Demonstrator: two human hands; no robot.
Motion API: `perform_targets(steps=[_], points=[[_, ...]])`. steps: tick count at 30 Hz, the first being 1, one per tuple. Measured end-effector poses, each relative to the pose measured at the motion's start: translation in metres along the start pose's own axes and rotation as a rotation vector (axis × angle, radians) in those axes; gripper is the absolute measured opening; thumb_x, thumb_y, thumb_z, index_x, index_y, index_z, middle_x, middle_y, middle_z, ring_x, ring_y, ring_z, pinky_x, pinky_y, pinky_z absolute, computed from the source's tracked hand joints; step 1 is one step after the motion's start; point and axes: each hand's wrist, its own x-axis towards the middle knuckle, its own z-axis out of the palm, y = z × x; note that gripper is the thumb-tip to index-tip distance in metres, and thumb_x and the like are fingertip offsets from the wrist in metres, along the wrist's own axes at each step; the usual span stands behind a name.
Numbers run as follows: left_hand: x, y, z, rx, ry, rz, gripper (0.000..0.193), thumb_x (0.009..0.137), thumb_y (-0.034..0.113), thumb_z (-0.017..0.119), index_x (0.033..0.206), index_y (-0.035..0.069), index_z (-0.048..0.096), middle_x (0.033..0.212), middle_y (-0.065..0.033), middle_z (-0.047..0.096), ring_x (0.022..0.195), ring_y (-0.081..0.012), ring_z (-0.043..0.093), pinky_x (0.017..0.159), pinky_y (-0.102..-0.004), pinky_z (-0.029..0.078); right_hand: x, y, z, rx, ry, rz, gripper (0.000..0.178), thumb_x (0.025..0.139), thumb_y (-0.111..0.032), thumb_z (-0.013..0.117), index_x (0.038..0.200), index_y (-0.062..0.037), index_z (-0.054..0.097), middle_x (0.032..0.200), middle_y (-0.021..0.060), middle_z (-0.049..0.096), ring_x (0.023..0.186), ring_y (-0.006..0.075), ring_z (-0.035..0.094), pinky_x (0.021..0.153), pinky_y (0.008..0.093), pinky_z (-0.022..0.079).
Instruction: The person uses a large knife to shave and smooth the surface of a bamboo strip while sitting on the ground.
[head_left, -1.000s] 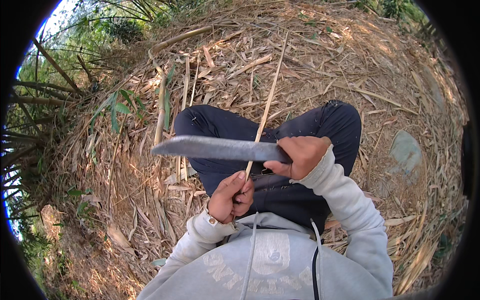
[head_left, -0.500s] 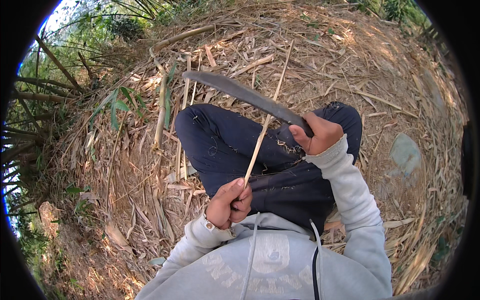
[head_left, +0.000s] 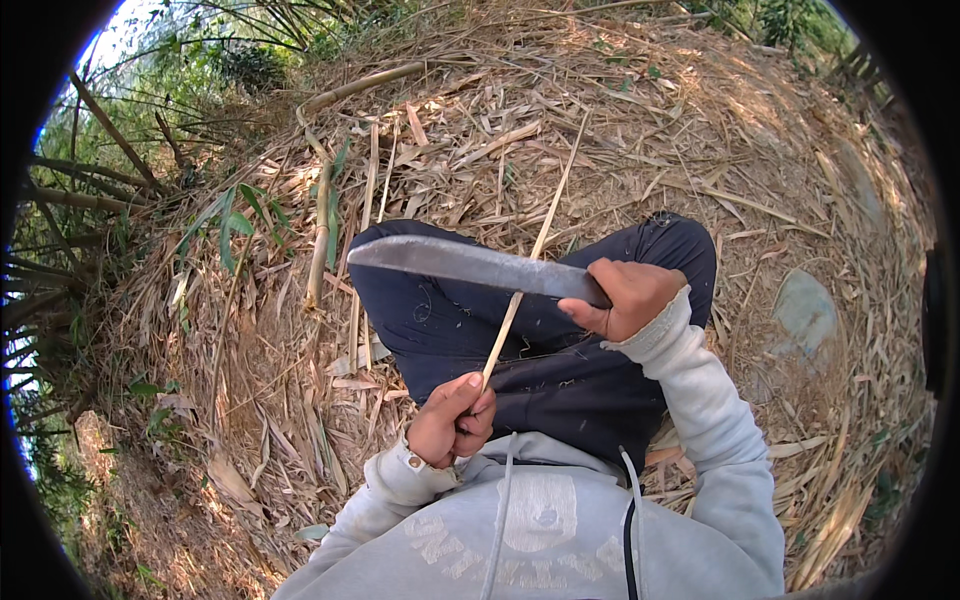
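My left hand (head_left: 455, 420) is closed round the near end of a thin, pale bamboo strip (head_left: 508, 322), close to my waist. From there the strip slants up and away to the right, its far end beyond my knees. A machete (head_left: 450, 262) with a broad grey blade lies across the strip, its flat side showing and its tip toward the left. My right hand (head_left: 632, 297) grips the machete at its right end, hiding the handle. Whether the blade touches the strip or only passes over it I cannot tell.
My crossed legs in dark trousers (head_left: 590, 350) lie under both hands. Dry bamboo leaves and stalks litter the sloping ground. A bent bamboo stalk (head_left: 322, 235) lies beyond my left knee, and a grey stone (head_left: 805, 312) sits to the right. Bamboo stems (head_left: 85, 200) stand at the left.
The machete has come down nearer to me along the strip, and its blade has turned to show more of its flat side. My left hand and the strip have shifted slightly toward me.
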Motion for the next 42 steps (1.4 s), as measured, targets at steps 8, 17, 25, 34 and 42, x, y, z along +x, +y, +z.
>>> perform_targets(steps=[8, 17, 25, 34, 42], points=[[-0.004, -0.012, -0.018, -0.027, -0.049, -0.045, 0.034, 0.107, 0.037, 0.040, 0.084, 0.012, 0.043, 0.062, 0.0040, 0.031, 0.045, -0.0034, 0.020, 0.039, -0.0222, 0.014, 0.013, 0.064, 0.010, -0.012, 0.126, 0.469, 0.060, 0.096, -0.062, 0.051, 0.076, -0.0055, 0.060, 0.054, 0.0172, 0.058, 0.055, 0.0394, 0.062, 0.050, 0.0466, 0.047], [0.017, 0.002, -0.002, 0.109, 0.004, 0.016, 0.028, 0.109, 0.039, 0.036, 0.098, 0.014, 0.044, 0.062, 0.0036, 0.031, 0.042, -0.0040, 0.023, 0.036, -0.0207, 0.017, -0.013, -0.009, 0.031, 0.144, -0.026, 0.236, 0.054, 0.092, -0.058, 0.060, 0.076, -0.0072, 0.058, 0.055, 0.0117, 0.056, 0.052, 0.0342, 0.061, 0.046, 0.0407, 0.045], [0.018, 0.003, 0.004, 0.139, 0.018, 0.034, 0.031, 0.109, 0.040, 0.034, 0.093, 0.015, 0.041, 0.063, 0.0036, 0.029, 0.044, -0.0045, 0.020, 0.038, -0.0225, 0.017, -0.024, -0.033, 0.027, 0.122, -0.042, 0.026, 0.060, 0.089, -0.061, 0.063, 0.064, -0.0080, 0.050, 0.052, 0.0085, 0.056, 0.045, 0.0259, 0.060, 0.040, 0.0364, 0.046], [0.018, -0.018, 0.005, 0.308, 0.136, 0.267, 0.024, 0.109, 0.031, 0.040, 0.098, 0.011, 0.045, 0.064, 0.0056, 0.029, 0.049, -0.0043, 0.018, 0.041, -0.0216, 0.020, -0.018, -0.034, 0.018, 0.121, -0.195, 0.025, 0.052, 0.088, -0.057, 0.066, 0.076, -0.0065, 0.059, 0.057, 0.0089, 0.059, 0.051, 0.0282, 0.063, 0.043, 0.0367, 0.046], [0.016, -0.018, 0.008, 0.328, 0.147, 0.329, 0.022, 0.109, 0.028, 0.042, 0.099, 0.009, 0.047, 0.063, 0.0061, 0.031, 0.048, -0.0034, 0.020, 0.040, -0.0215, 0.020, -0.023, -0.038, 0.019, 0.147, -0.138, 0.049, 0.051, 0.087, -0.057, 0.067, 0.077, -0.0076, 0.060, 0.055, 0.0071, 0.056, 0.049, 0.0262, 0.060, 0.042, 0.0360, 0.044]])
